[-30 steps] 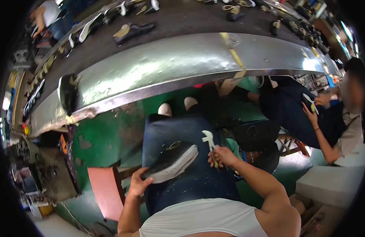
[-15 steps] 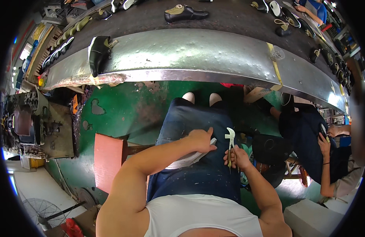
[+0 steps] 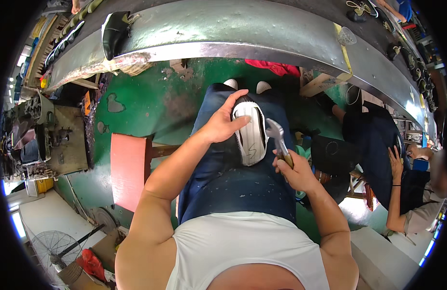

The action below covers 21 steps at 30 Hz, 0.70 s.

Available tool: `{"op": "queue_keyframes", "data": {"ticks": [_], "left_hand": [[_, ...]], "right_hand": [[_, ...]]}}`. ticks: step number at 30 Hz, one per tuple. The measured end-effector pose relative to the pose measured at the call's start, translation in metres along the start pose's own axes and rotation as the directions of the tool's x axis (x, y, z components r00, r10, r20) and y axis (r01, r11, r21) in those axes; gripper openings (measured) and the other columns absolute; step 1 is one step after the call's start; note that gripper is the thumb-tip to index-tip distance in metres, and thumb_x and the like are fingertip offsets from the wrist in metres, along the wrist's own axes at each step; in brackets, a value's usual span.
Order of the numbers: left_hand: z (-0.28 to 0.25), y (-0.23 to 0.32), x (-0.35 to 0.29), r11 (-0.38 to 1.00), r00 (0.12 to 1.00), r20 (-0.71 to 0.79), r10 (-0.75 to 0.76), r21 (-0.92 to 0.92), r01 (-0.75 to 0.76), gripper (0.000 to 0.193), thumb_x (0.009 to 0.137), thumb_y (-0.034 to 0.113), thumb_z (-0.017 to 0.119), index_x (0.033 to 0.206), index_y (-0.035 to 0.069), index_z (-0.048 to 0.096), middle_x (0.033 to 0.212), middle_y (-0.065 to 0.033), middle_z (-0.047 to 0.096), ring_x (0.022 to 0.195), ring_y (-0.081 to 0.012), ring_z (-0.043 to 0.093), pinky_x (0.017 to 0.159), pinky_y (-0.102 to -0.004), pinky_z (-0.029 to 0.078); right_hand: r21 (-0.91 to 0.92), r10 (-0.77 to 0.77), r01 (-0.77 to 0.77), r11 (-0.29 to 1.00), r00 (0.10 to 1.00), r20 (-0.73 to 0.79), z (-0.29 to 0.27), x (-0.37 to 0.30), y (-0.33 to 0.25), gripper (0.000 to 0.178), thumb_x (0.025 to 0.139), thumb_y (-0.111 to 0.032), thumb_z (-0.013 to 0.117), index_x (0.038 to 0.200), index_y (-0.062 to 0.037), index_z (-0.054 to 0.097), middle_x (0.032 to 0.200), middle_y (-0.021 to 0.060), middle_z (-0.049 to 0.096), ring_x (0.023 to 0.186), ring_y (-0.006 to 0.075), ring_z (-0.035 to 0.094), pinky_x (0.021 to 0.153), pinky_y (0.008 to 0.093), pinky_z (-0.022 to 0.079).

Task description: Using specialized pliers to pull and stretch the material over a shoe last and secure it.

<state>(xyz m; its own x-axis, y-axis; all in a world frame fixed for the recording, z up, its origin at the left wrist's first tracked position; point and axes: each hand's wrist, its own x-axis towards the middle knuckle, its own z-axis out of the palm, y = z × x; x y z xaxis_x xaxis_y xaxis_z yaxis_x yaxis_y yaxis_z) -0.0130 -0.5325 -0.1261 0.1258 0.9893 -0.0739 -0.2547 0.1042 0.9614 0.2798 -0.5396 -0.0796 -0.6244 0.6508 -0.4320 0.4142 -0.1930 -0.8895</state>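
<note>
One shoe [image 3: 249, 142]: showing its white sole over my apron [image 3: 243, 195]
Left hand [image 3: 226, 122]: I'm gripping the shoe
Right hand [image 3: 299, 170]: I'm holding one pincer tool [image 3: 279, 140]
One pink board [image 3: 129, 170]: standing left of the apron

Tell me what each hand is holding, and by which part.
Left hand: the shoe, by its far end, thumb on the white underside. Right hand: the metal-headed tool, by its handle.
</note>
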Motion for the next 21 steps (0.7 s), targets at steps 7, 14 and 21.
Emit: {"op": "queue_keyframes", "data": {"ticks": [7,14,21], "left_hand": [[0.000,0.009,-0.012,1.000,0.992,0.126,-0.012,0.011,0.011,0.070,0.095,0.005,0.058,0.155,0.013,0.024,0.129,-0.0058,0.053,0.121,-0.0165,0.050,0.106,-0.0312,0.037],[0.000,-0.007,-0.006,0.876,0.986,0.043,0.159,0.455,-0.161,0.055,0.107,0.033,0.047,0.152,0.010,0.026,0.155,-0.0145,0.029,0.142,-0.0238,0.030,0.117,-0.0358,0.023],[0.004,-0.007,0.000,0.907,0.997,0.064,0.049,0.416,-0.071,0.054,0.106,0.031,0.045,0.152,0.010,0.027,0.159,-0.0232,0.021,0.150,-0.0350,0.021,0.119,-0.0382,0.021]], "right_hand": [[-0.016,-0.050,0.050,0.999,0.998,0.046,0.018,0.013,-0.009,0.032,0.100,-0.021,0.057,0.123,0.0005,0.058,0.097,0.0067,0.068,0.083,0.0139,0.062,0.078,0.0283,0.050],[0.567,0.082,-0.255,0.784,0.946,0.313,-0.004,0.026,-0.036,0.033,0.101,-0.020,0.055,0.123,0.0054,0.056,0.104,0.0089,0.066,0.089,0.0164,0.064,0.083,0.0307,0.051],[-0.053,-0.002,0.010,0.999,0.987,0.159,-0.008,0.034,-0.039,0.032,0.098,-0.019,0.059,0.119,0.0052,0.058,0.100,0.0089,0.066,0.086,0.0161,0.065,0.076,0.0315,0.053]]}}
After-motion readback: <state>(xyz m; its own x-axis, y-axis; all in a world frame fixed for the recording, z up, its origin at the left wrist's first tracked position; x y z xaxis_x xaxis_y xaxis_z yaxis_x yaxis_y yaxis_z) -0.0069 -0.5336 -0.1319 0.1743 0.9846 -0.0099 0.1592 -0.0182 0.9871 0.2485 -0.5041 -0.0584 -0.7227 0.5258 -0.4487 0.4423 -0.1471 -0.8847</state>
